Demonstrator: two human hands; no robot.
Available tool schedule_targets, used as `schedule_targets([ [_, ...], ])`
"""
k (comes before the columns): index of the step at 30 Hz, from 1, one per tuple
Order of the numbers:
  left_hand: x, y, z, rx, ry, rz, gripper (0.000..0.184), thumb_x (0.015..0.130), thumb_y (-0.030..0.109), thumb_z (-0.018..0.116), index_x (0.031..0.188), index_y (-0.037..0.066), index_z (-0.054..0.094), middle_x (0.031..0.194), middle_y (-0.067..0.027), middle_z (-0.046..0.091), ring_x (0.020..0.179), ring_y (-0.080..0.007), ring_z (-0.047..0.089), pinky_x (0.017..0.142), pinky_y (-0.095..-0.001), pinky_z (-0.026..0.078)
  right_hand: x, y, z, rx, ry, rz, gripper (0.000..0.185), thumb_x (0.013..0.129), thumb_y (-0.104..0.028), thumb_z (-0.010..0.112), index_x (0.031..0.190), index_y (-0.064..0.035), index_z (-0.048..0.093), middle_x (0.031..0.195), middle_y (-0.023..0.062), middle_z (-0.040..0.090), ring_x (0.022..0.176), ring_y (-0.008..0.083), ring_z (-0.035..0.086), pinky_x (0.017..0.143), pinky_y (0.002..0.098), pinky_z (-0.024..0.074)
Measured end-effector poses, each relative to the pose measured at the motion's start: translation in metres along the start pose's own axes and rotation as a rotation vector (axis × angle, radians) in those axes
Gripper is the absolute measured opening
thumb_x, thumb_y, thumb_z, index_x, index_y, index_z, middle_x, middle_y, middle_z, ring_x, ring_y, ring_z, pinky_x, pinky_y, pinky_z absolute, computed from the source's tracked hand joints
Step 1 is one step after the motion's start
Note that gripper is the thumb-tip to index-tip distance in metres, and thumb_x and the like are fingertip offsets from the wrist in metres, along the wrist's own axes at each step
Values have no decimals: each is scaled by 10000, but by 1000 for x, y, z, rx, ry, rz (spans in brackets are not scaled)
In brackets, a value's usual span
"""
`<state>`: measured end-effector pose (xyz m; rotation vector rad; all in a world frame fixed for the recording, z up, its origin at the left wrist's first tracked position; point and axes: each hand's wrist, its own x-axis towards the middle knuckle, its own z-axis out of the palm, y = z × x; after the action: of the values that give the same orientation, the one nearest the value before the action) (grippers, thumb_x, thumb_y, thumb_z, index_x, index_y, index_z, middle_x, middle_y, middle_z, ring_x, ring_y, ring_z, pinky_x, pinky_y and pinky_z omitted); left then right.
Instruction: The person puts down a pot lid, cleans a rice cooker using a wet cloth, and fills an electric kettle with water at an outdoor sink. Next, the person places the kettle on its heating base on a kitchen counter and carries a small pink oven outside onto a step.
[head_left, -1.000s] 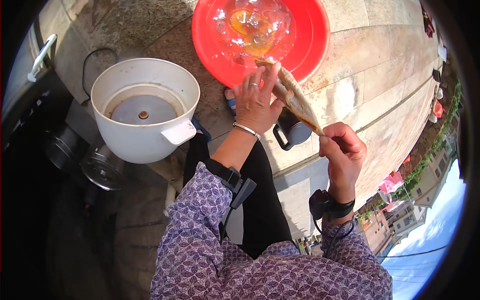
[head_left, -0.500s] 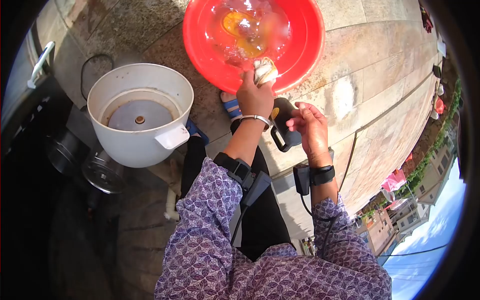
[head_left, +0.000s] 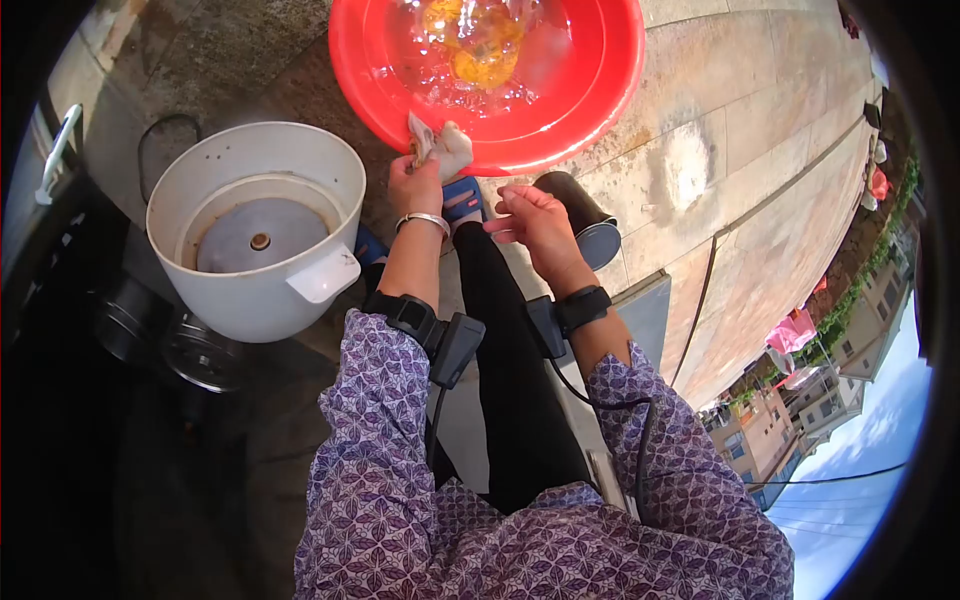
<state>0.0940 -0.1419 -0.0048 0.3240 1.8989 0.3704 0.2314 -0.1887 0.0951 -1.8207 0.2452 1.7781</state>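
Observation:
My left hand (head_left: 415, 185) is closed on a pale, limp piece (head_left: 452, 150) with a brownish edge, at the near rim of a red basin (head_left: 612, 85). Water and yellow-orange pieces (head_left: 487, 62) lie in the basin. To the right, my right hand (head_left: 540, 225) is closed, its fingers curled and the fingertips together, below the basin's rim. Whether anything small is between those fingers cannot be made out. A dark mug-like container (head_left: 570, 200) stands just behind and beside my right hand, partly hidden by it.
A white pot-shaped cooker body (head_left: 235, 305) with a metal plate inside stands at the left. Dark pots and a glass lid (head_left: 205, 355) lie below it in shadow. My feet in blue sandals are near the basin. Stone paving (head_left: 770, 110) extends to the right.
The pale piece, earlier stretched between both hands, is now bunched in my left hand, which has moved left. My right hand let go of it and moved left and up. The view has shifted slightly.

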Motion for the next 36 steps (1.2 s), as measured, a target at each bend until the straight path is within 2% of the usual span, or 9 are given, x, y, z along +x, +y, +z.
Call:
schedule_targets([
  [11,27,-36,-30,124,-52,-68,299,765,135,671,1025,16,583,913,-107,641,839,-211,603,784,-326,465,-9,80,-63,-46,180,184,224,882,-167,536,1035,-6,572,837,62,595,674,209,652,545,278,511],
  [13,6,-8,-28,227,68,38,404,745,144,694,1102,23,550,1029,-103,598,919,-204,565,830,-328,440,-20,100,-72,-76,197,213,238,883,-169,535,1044,3,569,838,63,594,690,207,653,553,273,505],
  [14,2,-2,-27,179,47,1,541,725,138,697,1209,23,484,1154,-170,555,1075,-264,524,941,-360,387,-28,109,-76,-104,214,243,244,881,-167,535,1050,7,568,841,64,594,698,204,652,565,269,501],
  [17,8,-7,-25,205,77,108,674,733,105,659,1326,76,339,1149,-203,532,1012,-328,559,873,-393,443,-43,140,-94,-48,272,274,252,878,-169,541,1055,7,568,857,68,593,712,200,651,597,259,492],
  [19,6,-4,-24,224,73,146,695,734,110,655,1339,77,313,1184,-213,498,1026,-341,546,879,-398,438,-46,149,-102,155,331,276,252,872,-175,552,1052,1,572,847,67,591,707,201,651,606,257,492],
  [23,6,2,-22,320,51,218,714,744,124,637,1356,73,273,1250,-232,426,1053,-358,523,870,-399,441,-34,171,-125,88,402,326,246,847,-197,570,1012,-14,566,864,80,584,714,212,650,562,280,491],
  [24,7,0,-18,373,94,226,694,746,145,664,1342,72,317,1134,-195,554,1011,-306,562,883,-371,428,-32,177,-133,43,478,372,300,812,-191,611,1050,-22,538,892,84,586,697,219,642,532,293,486],
  [29,14,-6,-17,344,1,173,654,734,72,631,1323,54,347,1024,-148,599,964,-250,569,874,-340,423,-16,197,-152,85,874,313,519,734,-140,710,1174,-74,443,934,73,599,745,228,624,546,332,499],
  [36,18,-40,-17,-40,-114,179,553,749,-69,485,1280,-13,343,1114,-182,566,1021,-231,559,892,-318,422,8,201,-199,233,519,195,325,726,-157,725,1010,-71,592,895,46,649,787,201,633,640,327,512],
])
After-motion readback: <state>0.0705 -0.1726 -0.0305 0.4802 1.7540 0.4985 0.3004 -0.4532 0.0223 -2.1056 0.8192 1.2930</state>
